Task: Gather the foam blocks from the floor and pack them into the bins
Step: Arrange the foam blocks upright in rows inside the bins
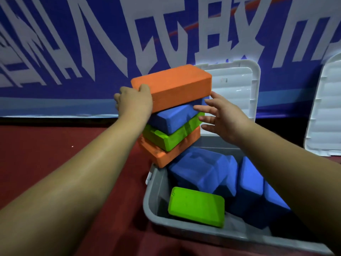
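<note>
Left hand (134,100) grips the left end of the top orange block (177,84), thumb on top. Stacked askew beneath: blue block (173,115), green block (166,137), lower orange block (166,154), at the far left corner of the bin (147,200). Right hand (221,117) is wide, fingers spread, just beside the stack; contact cannot be told. Inside the bin: loose blue blocks (199,170) and a flat green block (196,206).

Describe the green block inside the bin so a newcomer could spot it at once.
Find the grey bin at lower right on the red floor. Near its front-left corner lies a green block, flat. Its neighbours in the bin are all blue blocks, and the other green block sits higher up, sandwiched in the stack.
</note>
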Demonstrator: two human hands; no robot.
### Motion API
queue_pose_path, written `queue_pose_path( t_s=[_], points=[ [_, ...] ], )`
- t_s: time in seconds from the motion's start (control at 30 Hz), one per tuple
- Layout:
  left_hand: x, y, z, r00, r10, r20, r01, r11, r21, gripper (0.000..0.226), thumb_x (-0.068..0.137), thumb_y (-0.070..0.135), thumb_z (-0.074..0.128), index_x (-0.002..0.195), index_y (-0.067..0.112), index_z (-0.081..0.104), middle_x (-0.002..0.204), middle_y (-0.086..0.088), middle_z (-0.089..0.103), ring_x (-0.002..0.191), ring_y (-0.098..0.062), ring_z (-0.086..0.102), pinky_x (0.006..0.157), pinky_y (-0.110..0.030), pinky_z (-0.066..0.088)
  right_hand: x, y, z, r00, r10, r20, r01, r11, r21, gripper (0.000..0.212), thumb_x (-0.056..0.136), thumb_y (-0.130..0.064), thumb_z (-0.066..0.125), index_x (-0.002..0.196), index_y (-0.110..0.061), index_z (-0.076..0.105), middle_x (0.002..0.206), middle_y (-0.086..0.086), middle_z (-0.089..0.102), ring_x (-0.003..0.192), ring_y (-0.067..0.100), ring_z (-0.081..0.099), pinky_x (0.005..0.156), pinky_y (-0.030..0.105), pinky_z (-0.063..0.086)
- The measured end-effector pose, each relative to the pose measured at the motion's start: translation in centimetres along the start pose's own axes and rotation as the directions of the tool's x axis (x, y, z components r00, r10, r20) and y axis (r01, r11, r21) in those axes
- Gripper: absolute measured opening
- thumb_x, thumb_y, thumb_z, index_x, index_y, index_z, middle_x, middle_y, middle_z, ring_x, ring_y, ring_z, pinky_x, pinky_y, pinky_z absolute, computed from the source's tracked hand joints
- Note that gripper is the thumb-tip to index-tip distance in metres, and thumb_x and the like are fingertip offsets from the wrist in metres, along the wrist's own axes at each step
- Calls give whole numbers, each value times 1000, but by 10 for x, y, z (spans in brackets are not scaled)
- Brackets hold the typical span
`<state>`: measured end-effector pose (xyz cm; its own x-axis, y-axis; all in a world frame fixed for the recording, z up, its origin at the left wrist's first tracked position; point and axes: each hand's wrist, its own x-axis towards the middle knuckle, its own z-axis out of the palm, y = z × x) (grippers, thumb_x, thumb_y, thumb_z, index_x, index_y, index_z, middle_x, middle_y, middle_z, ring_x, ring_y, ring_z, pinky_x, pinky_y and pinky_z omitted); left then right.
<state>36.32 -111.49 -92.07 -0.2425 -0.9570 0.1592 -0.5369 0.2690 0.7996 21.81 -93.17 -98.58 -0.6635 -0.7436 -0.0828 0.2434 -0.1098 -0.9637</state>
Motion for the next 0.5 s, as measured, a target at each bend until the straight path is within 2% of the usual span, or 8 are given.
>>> queue_pose_path(
  t_s=[0.07, 0.13, 0.2, 0.27, 0.3, 0.33, 0.43, 0.5],
  points=[
    [-5, -3, -1, 982, 182, -55, -179, 983, 48, 50, 97, 35, 47, 137, 4, 44, 147, -17, 39, 134, -40, 40, 111, -53, 41, -2, 0, -3, 998, 25, -54, -25, 1000, 9, 38, 99, -32, 56, 136, -39, 55, 117, 1, 77, 82, 21, 66, 81, 39, 55],
    [-13, -3, -2, 880, 464, -105, -443, 880, 173, 42, 93, 28, 53, 131, 9, 50, 141, -13, 43, 130, -35, 41, 108, -46, 40, -5, 1, -9, 992, 61, -111, -62, 998, -3, 34, 100, -34, 57, 134, -28, 59, 115, 1, 77, 79, 19, 65, 76, 36, 55],
    [-25, 3, 0, 642, 765, -54, -717, 623, 311, 36, 89, 21, 56, 124, 11, 56, 129, -10, 50, 121, -32, 45, 102, -42, 41, -9, 3, -19, 982, 99, -163, -109, 992, -59, 32, 99, -34, 58, 129, -22, 64, 111, 1, 78, 77, 19, 64, 72, 34, 55],
    [-42, 12, 9, 358, 925, 130, -907, 311, 285, 31, 85, 20, 51, 114, 13, 61, 115, -7, 58, 109, -31, 50, 92, -45, 44, -15, 5, -33, 967, 134, -215, -171, 971, -166, 30, 99, -32, 59, 124, -19, 69, 103, 1, 79, 78, 19, 65, 73, 35, 56],
    [-53, 15, 16, 269, 932, 245, -954, 222, 201, 28, 86, 21, 48, 109, 16, 63, 109, -4, 60, 104, -30, 51, 88, -46, 46, -18, 6, -42, 959, 148, -241, -205, 951, -231, 27, 99, -31, 59, 120, -18, 71, 100, 1, 79, 78, 20, 66, 73, 36, 56],
    [-66, 16, 27, 229, 900, 371, -973, 202, 111, 26, 87, 22, 47, 106, 18, 65, 106, -2, 62, 101, -28, 53, 86, -48, 47, -23, 6, -50, 951, 158, -265, -237, 924, -301, 25, 99, -30, 60, 117, -17, 72, 98, 2, 79, 79, 21, 67, 72, 36, 56],
    [-107, 0, 72, 165, 729, 664, -966, 256, -40, 22, 89, 26, 49, 101, 25, 67, 105, -1, 65, 102, -28, 59, 86, -46, 51, -38, 13, -79, 913, 188, -361, -355, 801, -482, 22, 96, -25, 62, 109, -11, 72, 94, 5, 79, 74, 21, 67, 66, 33, 53],
    [-130, -21, 100, 54, 630, 775, -976, 198, -93, 24, 87, 28, 50, 103, 25, 68, 106, -4, 65, 103, -30, 60, 88, -46, 52, -47, 20, -101, 873, 220, -435, -455, 687, -567, 21, 98, -20, 59, 106, -4, 70, 88, 9, 77, 63, 20, 66, 62, 32, 53]
  ],
)
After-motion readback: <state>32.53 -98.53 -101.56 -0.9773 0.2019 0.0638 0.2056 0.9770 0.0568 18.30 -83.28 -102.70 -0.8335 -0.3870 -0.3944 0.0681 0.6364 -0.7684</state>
